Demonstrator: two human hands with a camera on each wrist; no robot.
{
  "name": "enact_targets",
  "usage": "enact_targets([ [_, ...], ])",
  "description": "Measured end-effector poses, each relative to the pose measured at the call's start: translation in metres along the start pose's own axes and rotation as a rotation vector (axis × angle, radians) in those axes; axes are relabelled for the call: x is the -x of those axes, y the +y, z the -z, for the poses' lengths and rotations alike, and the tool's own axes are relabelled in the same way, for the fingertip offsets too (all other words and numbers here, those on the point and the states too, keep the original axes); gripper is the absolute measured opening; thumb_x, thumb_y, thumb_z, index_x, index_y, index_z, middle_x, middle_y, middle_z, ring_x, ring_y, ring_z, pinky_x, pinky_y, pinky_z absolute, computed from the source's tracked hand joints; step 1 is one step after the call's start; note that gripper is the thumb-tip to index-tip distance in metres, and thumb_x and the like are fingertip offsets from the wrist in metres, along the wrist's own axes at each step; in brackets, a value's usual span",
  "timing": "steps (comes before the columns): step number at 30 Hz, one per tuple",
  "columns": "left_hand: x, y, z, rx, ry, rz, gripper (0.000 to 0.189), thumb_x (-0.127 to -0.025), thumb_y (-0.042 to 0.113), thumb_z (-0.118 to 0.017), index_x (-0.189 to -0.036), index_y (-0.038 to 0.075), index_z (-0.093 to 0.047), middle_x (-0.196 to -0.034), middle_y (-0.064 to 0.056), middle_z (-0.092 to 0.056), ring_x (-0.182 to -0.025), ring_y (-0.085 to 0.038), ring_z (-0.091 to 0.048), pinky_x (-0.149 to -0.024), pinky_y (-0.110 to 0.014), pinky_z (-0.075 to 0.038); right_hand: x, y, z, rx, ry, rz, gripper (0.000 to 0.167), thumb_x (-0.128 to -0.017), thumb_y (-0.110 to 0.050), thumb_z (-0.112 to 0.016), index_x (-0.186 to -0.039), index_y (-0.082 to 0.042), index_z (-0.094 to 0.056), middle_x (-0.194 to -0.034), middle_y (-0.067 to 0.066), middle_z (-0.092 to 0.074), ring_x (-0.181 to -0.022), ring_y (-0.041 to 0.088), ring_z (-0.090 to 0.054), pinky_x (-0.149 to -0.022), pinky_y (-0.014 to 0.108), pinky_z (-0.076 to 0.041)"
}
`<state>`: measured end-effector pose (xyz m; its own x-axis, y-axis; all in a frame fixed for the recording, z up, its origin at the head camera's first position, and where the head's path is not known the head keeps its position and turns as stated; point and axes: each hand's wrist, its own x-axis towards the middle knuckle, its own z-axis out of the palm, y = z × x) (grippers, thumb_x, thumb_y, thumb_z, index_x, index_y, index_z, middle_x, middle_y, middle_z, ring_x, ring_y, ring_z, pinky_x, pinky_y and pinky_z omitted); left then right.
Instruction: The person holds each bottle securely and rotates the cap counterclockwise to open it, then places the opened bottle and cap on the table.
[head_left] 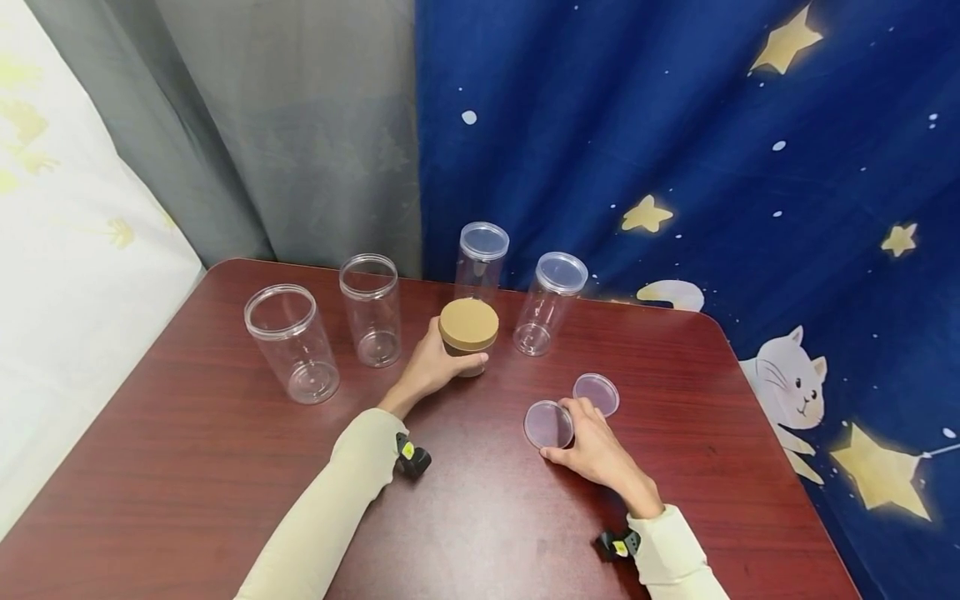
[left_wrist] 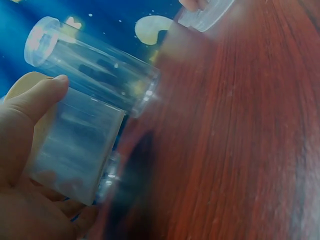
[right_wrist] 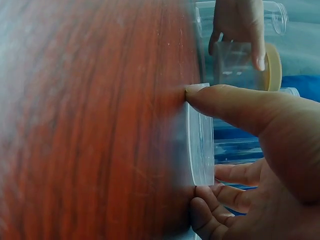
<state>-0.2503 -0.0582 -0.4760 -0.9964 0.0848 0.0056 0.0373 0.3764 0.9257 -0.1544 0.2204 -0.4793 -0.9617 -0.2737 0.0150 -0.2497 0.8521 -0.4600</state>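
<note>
My left hand [head_left: 429, 367] grips a short clear jar [left_wrist: 82, 145] with a tan lid [head_left: 469, 323], upright near the middle of the table. In the left wrist view my thumb lies across its side and the other fingers wrap beneath. My right hand [head_left: 597, 447] pinches a round clear lid [head_left: 548, 425] at its edge, thumb on the near side. The right wrist view shows this lid [right_wrist: 201, 135] lying flat at the tabletop between thumb and fingers. A second clear lid [head_left: 597, 393] rests just beyond my right fingers, partly covered by them.
Two tall clear jars with uncovered tops, one [head_left: 296, 346] and another [head_left: 371, 308], stand at the left. Behind the tan-lidded jar is a tall lidded jar [head_left: 482, 258], and a similar one [head_left: 551, 300] stands to its right. Curtains [head_left: 540, 150] hang behind the dark red table [head_left: 187, 500].
</note>
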Motion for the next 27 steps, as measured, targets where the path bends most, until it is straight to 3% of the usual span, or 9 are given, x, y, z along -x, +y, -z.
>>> enact_targets([
  [14, 0.03, 0.012, 0.017, -0.008, 0.01, -0.168, 0.099, -0.071, 0.031, -0.089, -0.149, 0.011, -0.03, -0.139, -0.012, -0.051, -0.127, -0.026, -0.051, -0.111, -0.048, -0.038, -0.001, 0.0, 0.0, -0.003, 0.011, 0.018, 0.07, -0.068, -0.022, -0.089, -0.124, 0.004, -0.054, -0.112, 0.017, -0.057, -0.103, 0.033, -0.053, -0.091, 0.047, -0.046],
  [20, 0.039, 0.022, 0.025, -0.04, 0.008, -0.197, 0.101, -0.07, 0.032, -0.09, -0.149, 0.012, -0.031, -0.139, -0.011, -0.05, -0.127, -0.025, -0.05, -0.11, -0.049, -0.038, -0.001, 0.001, 0.0, 0.002, 0.011, 0.022, 0.072, -0.068, -0.023, -0.089, -0.125, 0.004, -0.054, -0.113, 0.017, -0.057, -0.104, 0.033, -0.053, -0.091, 0.048, -0.046],
  [27, 0.047, 0.03, 0.034, -0.087, -0.045, -0.241, 0.1, -0.069, 0.031, -0.091, -0.149, 0.014, -0.033, -0.139, -0.008, -0.052, -0.127, -0.024, -0.051, -0.109, -0.047, -0.04, -0.001, 0.001, -0.001, 0.005, -0.003, 0.018, 0.072, -0.069, -0.024, -0.089, -0.126, 0.004, -0.054, -0.113, 0.016, -0.057, -0.106, 0.032, -0.053, -0.092, 0.047, -0.046],
])
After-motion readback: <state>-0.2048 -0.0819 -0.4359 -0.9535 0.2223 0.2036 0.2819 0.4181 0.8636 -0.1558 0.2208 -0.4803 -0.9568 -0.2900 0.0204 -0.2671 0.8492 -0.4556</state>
